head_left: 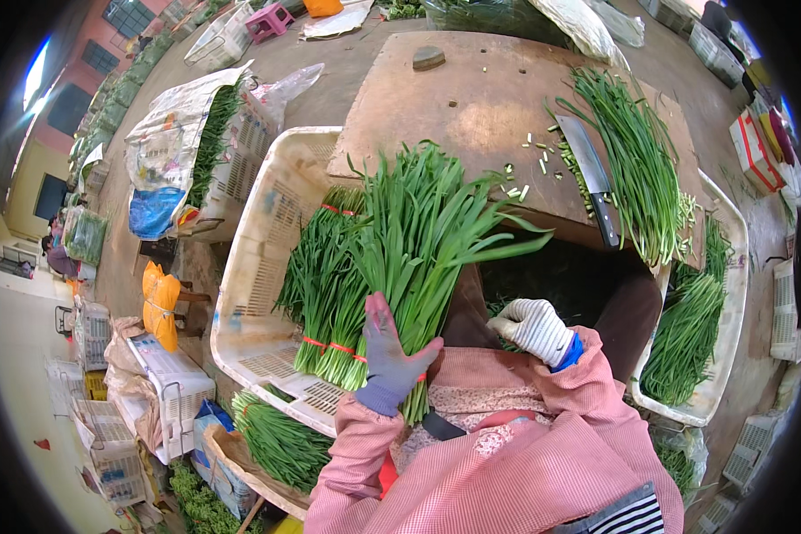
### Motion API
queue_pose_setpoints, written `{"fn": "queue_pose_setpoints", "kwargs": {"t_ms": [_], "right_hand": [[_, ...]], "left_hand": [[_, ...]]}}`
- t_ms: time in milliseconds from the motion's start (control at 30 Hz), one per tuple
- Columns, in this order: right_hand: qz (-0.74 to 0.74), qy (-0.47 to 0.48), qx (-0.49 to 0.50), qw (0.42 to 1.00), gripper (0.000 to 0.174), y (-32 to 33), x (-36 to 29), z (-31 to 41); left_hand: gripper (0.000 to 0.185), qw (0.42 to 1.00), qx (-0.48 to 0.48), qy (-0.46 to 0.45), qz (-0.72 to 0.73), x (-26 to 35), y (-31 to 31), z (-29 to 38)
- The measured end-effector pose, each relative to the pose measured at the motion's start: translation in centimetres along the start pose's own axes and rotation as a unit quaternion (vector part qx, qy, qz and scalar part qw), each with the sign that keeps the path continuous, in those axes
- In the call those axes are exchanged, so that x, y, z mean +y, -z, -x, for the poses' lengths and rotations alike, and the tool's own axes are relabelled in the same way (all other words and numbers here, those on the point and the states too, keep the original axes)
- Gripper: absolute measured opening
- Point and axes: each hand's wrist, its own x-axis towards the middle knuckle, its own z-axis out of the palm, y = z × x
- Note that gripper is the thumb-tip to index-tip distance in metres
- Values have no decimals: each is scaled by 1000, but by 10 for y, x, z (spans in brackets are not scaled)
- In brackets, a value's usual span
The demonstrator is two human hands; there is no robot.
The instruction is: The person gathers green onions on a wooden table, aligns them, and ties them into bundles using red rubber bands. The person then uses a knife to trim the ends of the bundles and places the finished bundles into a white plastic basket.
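Observation:
My left hand (pixel 390 357), in a grey glove with pinkish fingertips, is around the lower stalks of a large bundle of garlic chives (pixel 427 233). Its thumb lies on the right side and its fingers on the left. A bit of red band shows by the thumb near the stalk ends. Several red-banded chive bundles (pixel 334 314) lie beside it in a white plastic crate (pixel 240 300). Above my lap is my right hand (pixel 534 327), in a white striped knit glove with curled fingers. I see nothing in it, though its fingertips are partly hidden.
Ahead is a wooden board (pixel 480 127) bearing a cleaver (pixel 587 160), loose chives (pixel 631 160), cut stalk ends and a dark stone-like block (pixel 428 58). Another crate (pixel 734 320) holds chives at right. A chive bundle (pixel 280 440) lies at lower left. Covered crates (pixel 173 394) stand further left.

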Motion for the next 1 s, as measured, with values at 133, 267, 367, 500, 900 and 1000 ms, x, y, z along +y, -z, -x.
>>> {"fn": "queue_pose_setpoints", "kwargs": {"t_ms": [133, 267, 367, 500, 900, 1000], "right_hand": [[-60, -26, -16, 998, 23, 5, -24, 1], [-62, 6, 2, 998, 21, 19, -44, -2], [-109, 5, 16, 994, 18, 26, -46, -6], [-67, 52, 40, 996, 14, 22, -38, -9], [334, 317, 43, 887, 28, 10, -94, -66], [398, 261, -65, 877, 23, -6, -100, -85]], "left_hand": [[116, 993, -52, 45, -94, 12, 3, -1], [116, 990, -63, 62, -112, 21, 6, -6], [115, 989, -63, 60, -118, 23, 7, -8], [116, 990, -60, 63, -112, 25, 7, -7], [115, 986, -52, 25, -156, 27, 2, -9], [114, 984, -53, 36, -167, 26, 1, -9]]}}
